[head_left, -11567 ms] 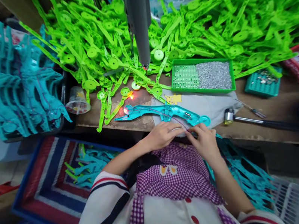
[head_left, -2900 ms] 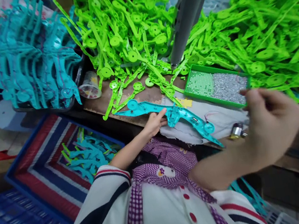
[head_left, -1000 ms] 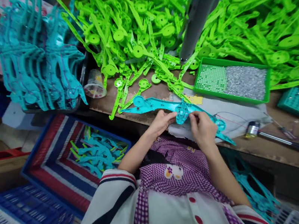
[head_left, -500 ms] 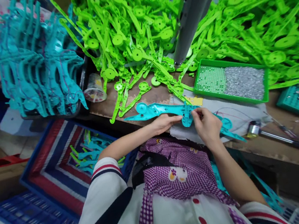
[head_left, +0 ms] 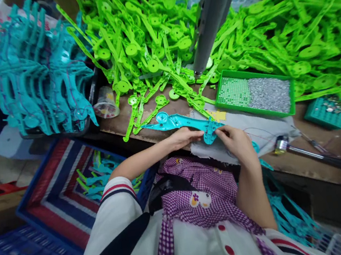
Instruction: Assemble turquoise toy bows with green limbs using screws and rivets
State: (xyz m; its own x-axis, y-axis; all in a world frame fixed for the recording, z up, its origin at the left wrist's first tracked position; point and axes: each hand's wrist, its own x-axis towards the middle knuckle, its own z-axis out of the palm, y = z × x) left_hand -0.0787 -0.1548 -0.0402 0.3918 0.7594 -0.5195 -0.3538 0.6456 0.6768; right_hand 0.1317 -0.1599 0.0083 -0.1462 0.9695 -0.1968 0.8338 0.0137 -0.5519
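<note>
A long teal plastic part (head_left: pixel 176 122) lies along the front edge of the wooden bench (head_left: pixel 329 149), partly on a grey cloth (head_left: pixel 241 122). My left hand (head_left: pixel 184 137) rests on its middle, fingers curled against it. My right hand (head_left: pixel 237 143) pinches the part just right of the left hand; what its fingertips hold is too small to see. A thin red wire (head_left: pixel 262 133) trails right from the part.
Green plastic parts (head_left: pixel 151 48) are heaped across the back of the bench. A green tray of tiny screws (head_left: pixel 254 93) sits right of centre, under a hanging grey tool (head_left: pixel 209 13). Teal parts (head_left: pixel 40 79) are stacked at the left. Crates stand on the floor at the left.
Both hands stayed on the teal part. My right hand shifted slightly left along it toward the left hand, and the part's right end is now mostly hidden behind it.
</note>
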